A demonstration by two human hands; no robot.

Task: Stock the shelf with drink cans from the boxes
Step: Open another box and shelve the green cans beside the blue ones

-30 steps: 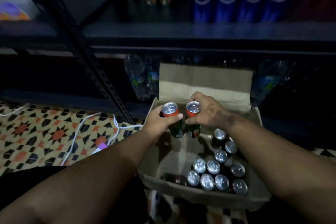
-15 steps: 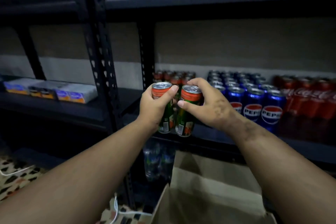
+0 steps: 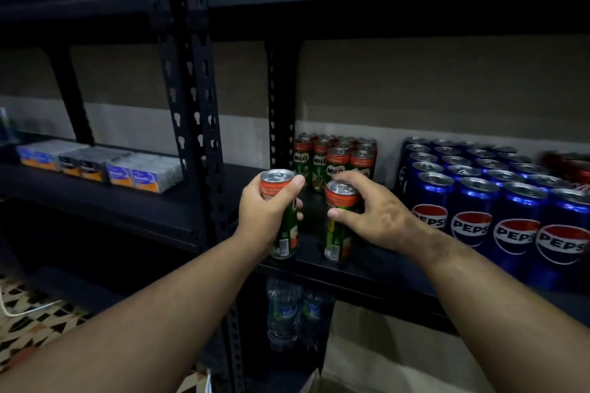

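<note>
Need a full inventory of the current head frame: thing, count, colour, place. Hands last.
Held Milo cans: 2, green with orange tops; left one, right one, at the shelf's front edge.
Stocked Milo cans: a cluster, exact count unclear, green and orange, back of the shelf.
Pepsi cans: many in rows, blue, right of the Milo cans.
Red cans: blurred, far right edge.
Shelf: dark metal, several levels.
Small packs: a row, blue and orange, left shelf bay.
Water bottles: at least 2, clear, lower level.
Cardboard box: brown, bottom of frame.
Tiled floor: patterned, lower left.
Left hand: grips the left can.
Right hand: grips the right can.
</note>
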